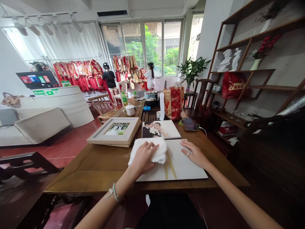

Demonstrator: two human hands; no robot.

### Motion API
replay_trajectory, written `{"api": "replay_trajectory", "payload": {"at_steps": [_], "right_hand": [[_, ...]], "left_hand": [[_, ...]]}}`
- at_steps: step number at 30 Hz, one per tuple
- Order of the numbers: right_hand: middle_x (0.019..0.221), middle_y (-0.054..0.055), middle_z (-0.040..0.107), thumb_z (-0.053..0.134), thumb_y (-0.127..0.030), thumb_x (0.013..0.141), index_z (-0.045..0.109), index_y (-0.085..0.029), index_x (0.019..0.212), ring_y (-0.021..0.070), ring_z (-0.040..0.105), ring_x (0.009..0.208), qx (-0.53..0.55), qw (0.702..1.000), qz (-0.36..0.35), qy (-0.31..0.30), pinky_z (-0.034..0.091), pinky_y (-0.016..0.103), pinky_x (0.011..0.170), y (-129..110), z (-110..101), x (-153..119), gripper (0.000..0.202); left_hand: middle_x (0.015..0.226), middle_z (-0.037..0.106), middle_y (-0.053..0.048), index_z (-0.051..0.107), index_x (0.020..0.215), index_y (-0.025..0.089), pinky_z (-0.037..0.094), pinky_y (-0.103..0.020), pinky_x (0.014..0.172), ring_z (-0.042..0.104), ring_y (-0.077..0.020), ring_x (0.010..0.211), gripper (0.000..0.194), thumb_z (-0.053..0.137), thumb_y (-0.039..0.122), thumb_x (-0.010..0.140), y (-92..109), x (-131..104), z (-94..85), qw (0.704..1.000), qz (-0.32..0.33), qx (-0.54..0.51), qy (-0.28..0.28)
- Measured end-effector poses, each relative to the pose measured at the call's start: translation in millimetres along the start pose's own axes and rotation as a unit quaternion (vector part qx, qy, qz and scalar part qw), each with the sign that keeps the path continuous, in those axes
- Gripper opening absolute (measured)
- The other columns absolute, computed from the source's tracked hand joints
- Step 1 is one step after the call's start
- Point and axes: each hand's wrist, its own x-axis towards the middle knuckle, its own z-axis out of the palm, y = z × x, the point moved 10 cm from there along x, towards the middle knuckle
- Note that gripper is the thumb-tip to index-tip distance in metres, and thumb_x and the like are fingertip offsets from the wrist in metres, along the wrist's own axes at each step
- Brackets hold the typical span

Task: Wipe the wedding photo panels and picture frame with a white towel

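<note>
My left hand (pixel 144 156) is curled over a folded white cloth (pixel 162 149), pressing it onto a flat white panel (pixel 190 171). Two yellowish strips (pixel 170 165) run down the panel from under the cloth. At the panel's right part, my right hand (pixel 194 154) rests with its fingers stretched out and nothing in them. Just beyond the panel lies a photo print of a couple (pixel 158 129). To the left, a pale picture frame (pixel 95 137) holding a smaller photo lies face up, its near edge raised on a wooden border.
Farther along the wooden table (pixel 95 162) stand a white lidded cup (pixel 130 110), a red-and-brown bag (pixel 173 103) and a phone (pixel 190 124) with a cable. Chairs flank the table. Two people are by racks of red garments (pixel 81 76) at the back.
</note>
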Motion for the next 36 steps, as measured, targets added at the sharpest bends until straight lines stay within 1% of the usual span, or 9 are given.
{"api": "replay_trajectory", "payload": {"at_steps": [5,11,14,20,23,25,31,33,36], "right_hand": [[0.131,0.008,0.052,0.051,-0.040,0.081,0.061,-0.022,0.113,0.0238,0.040,0.128,0.000,1.000,-0.010,0.000,0.029,0.046,0.108,0.4,1.5,-0.4,0.038],[0.132,0.009,0.051,0.051,-0.040,0.081,0.060,-0.019,0.115,0.0242,0.038,0.129,-0.008,1.000,-0.011,-0.003,0.028,0.045,0.108,-0.4,2.5,-1.0,0.041],[0.132,0.011,0.051,0.051,-0.039,0.081,0.060,-0.019,0.115,0.0243,0.039,0.128,-0.010,1.000,-0.014,-0.003,0.029,0.045,0.108,-0.2,2.9,-0.6,0.040],[0.133,0.011,0.050,0.050,-0.039,0.082,0.059,-0.018,0.116,0.0233,0.038,0.129,-0.015,1.000,-0.018,-0.009,0.030,0.044,0.107,2.7,5.3,0.1,0.041],[0.132,0.011,0.051,0.050,-0.038,0.083,0.059,-0.018,0.117,0.0232,0.039,0.128,-0.020,1.000,-0.023,-0.009,0.030,0.044,0.107,2.2,5.2,0.1,0.040],[0.132,0.011,0.051,0.050,-0.038,0.082,0.059,-0.019,0.116,0.0242,0.039,0.128,-0.014,1.000,-0.023,-0.007,0.030,0.045,0.107,2.4,4.6,0.0,0.040],[0.132,0.011,0.051,0.052,-0.040,0.082,0.060,-0.019,0.115,0.0264,0.039,0.128,-0.002,1.000,-0.018,-0.003,0.029,0.048,0.107,5.4,4.0,0.7,0.041],[0.132,0.012,0.051,0.052,-0.040,0.082,0.060,-0.018,0.115,0.0263,0.039,0.128,-0.004,1.000,-0.020,-0.003,0.029,0.047,0.107,5.3,4.2,0.8,0.041],[0.130,0.011,0.052,0.052,-0.039,0.081,0.061,-0.019,0.114,0.0262,0.041,0.127,-0.005,1.000,-0.026,0.001,0.030,0.047,0.107,4.8,4.3,0.6,0.039]], "left_hand": [[0.137,0.032,-0.012,0.037,0.134,0.027,0.015,-0.053,0.103,0.023,-0.0364,0.127,0.073,0.060,0.023,0.064,-18.3,15.3,23.6,1.000,0.022,0.012,-0.018],[0.145,0.023,-0.015,0.034,0.137,0.021,0.013,-0.055,0.104,0.014,-0.0381,0.133,0.068,0.052,0.022,0.072,-41.5,21.3,39.3,0.997,-0.046,0.022,-0.065],[0.147,0.020,-0.014,0.033,0.138,0.020,0.012,-0.055,0.104,0.011,-0.0362,0.134,0.069,0.049,0.019,0.071,-33.0,9.0,39.7,0.996,-0.050,0.016,-0.075],[0.150,0.005,-0.010,0.023,0.141,0.028,0.006,-0.057,0.104,-0.003,-0.0375,0.134,0.093,0.054,0.013,0.055,14.2,-52.7,35.6,0.992,-0.047,-0.010,-0.116],[0.151,0.005,-0.008,0.022,0.141,0.030,0.007,-0.056,0.105,-0.003,-0.0358,0.135,0.093,0.055,0.014,0.055,24.3,-63.8,36.0,0.991,-0.048,-0.010,-0.125],[0.150,0.010,-0.010,0.025,0.141,0.028,0.009,-0.053,0.106,0.001,-0.0343,0.135,0.087,0.054,0.016,0.060,16.7,-53.8,37.1,0.992,-0.057,0.004,-0.114],[0.147,0.021,-0.012,0.028,0.139,0.024,0.014,-0.053,0.105,0.013,-0.0349,0.134,0.069,0.050,0.026,0.074,-24.2,7.1,38.3,0.992,-0.082,0.059,-0.071],[0.147,0.021,-0.012,0.029,0.139,0.023,0.014,-0.053,0.105,0.013,-0.0355,0.134,0.068,0.049,0.026,0.075,-28.0,14.6,39.7,0.991,-0.083,0.063,-0.083],[0.148,0.019,-0.012,0.028,0.140,0.021,0.013,-0.053,0.106,0.011,-0.0349,0.134,0.071,0.049,0.024,0.072,-18.6,4.1,40.2,0.991,-0.074,0.050,-0.102]]}}
